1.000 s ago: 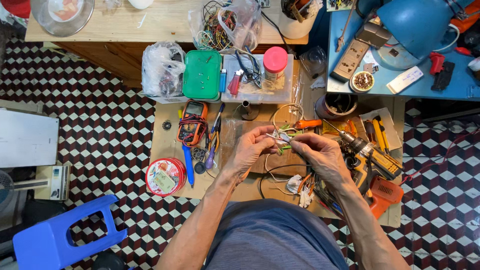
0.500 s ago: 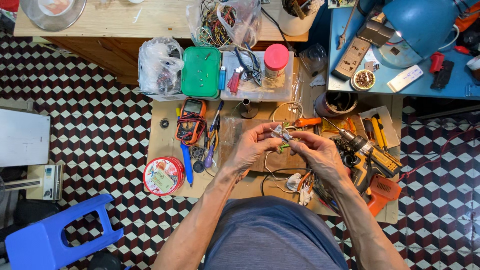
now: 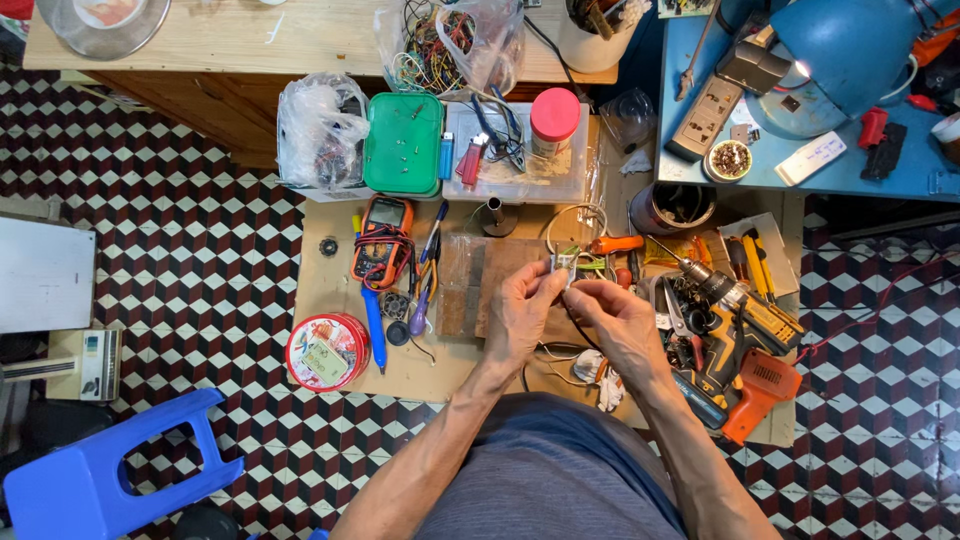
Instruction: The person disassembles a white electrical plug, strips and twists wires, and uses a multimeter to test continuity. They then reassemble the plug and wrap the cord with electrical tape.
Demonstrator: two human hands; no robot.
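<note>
My left hand [image 3: 523,305] and my right hand [image 3: 618,318] meet over a low cardboard-covered work surface [image 3: 330,295]. Both pinch a small silvery part with thin wires [image 3: 563,264] between their fingertips. A dark wire hangs from it down past my right palm. Under my hands lies a brown wooden board [image 3: 478,280]. An orange-handled tool [image 3: 612,244] lies just beyond my fingers. My forearms reach in from the bottom of the view, over my grey lap.
Left of the board lie an orange multimeter [image 3: 384,238], blue pens [image 3: 374,325] and a round red tin [image 3: 326,351]. A drill [image 3: 745,318] and orange tools lie to the right. A green box [image 3: 404,143], bags and a pink-lidded jar [image 3: 553,119] stand behind. A blue stool [image 3: 105,474] stands at lower left.
My hands have kept the small part between them and shifted slightly, lifting it a little toward the far side of the board. The view has drifted a bit.
</note>
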